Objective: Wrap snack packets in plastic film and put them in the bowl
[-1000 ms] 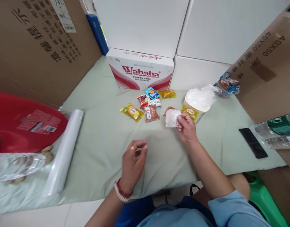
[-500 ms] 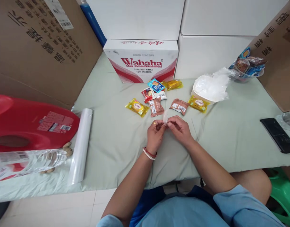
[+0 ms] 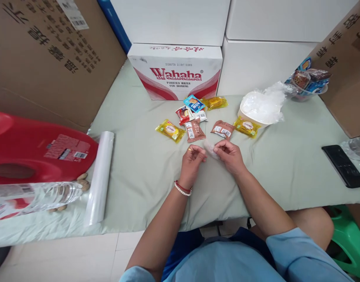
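Note:
In the head view my right hand (image 3: 230, 157) pinches a small crumpled piece of clear plastic film (image 3: 209, 148) between thumb and fingertips. Close beside its left edge, my left hand (image 3: 192, 162) has thumb and fingers pressed together; whether they hold the film's edge is unclear. Just beyond the hands lie two brown snack packets, a left one (image 3: 194, 130) and a right one (image 3: 223, 129). Behind the left one, a blue packet (image 3: 194, 103) rests on a red and white packet (image 3: 184, 115). Yellow packets lie to the left (image 3: 170, 131), at the back (image 3: 215, 102) and to the right (image 3: 247, 127).
A white bowl (image 3: 245, 111) holds crumpled clear plastic. Behind stands a Wahaha carton (image 3: 175, 74). At left are a clear plastic roll (image 3: 100, 178), a red jug (image 3: 45, 145) and a water bottle (image 3: 36, 197). A phone (image 3: 344, 166) and a snack tub (image 3: 310, 92) are at right.
My hands have moved apart from fingertips nearly touching. The film, upright between both hands before, now slants toward my right fingers. The view has shifted slightly.

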`<act>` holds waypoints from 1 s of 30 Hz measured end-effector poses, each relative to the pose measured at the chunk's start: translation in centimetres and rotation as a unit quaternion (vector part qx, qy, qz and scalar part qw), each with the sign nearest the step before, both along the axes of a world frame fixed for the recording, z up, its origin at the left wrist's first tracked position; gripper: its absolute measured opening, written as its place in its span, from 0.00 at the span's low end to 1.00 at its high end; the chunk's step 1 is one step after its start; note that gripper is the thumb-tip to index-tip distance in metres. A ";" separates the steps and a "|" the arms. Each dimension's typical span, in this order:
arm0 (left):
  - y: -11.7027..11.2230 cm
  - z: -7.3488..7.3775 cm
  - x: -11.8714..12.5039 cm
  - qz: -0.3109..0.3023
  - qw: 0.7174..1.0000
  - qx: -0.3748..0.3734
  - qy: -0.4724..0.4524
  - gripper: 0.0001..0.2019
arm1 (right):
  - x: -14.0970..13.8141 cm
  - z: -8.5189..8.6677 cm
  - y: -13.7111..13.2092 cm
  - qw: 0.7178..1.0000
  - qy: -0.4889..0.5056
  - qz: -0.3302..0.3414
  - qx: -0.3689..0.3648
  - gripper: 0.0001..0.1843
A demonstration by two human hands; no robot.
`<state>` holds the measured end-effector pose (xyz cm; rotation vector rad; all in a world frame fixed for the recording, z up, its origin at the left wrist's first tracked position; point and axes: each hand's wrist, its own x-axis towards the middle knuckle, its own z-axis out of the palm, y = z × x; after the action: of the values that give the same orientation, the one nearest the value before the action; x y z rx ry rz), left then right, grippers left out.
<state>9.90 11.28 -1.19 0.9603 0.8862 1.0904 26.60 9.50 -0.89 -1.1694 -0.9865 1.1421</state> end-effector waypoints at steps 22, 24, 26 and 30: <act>1.5 1.3 -1.5 0.017 0.960 -0.195 -0.202 0.17 | 2.1 0.7 0.4 0.979 0.191 0.008 -0.067 0.21; 1.4 1.2 -1.2 0.014 0.962 -0.193 -0.193 0.19 | 2.2 0.5 0.5 0.985 0.161 -0.011 -0.053 0.21; 1.5 1.0 -1.1 0.022 0.972 -0.165 -0.167 0.21 | 2.3 0.3 0.5 0.994 0.096 -0.046 -0.033 0.21; 1.8 0.6 -1.2 0.104 0.982 -0.116 -0.110 0.25 | 2.0 0.8 -0.1 0.968 -0.198 -0.106 0.114 0.19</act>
<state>8.66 13.11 -0.59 0.5513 0.9223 1.2145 28.61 9.38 -0.13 -1.3047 -1.2247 0.6178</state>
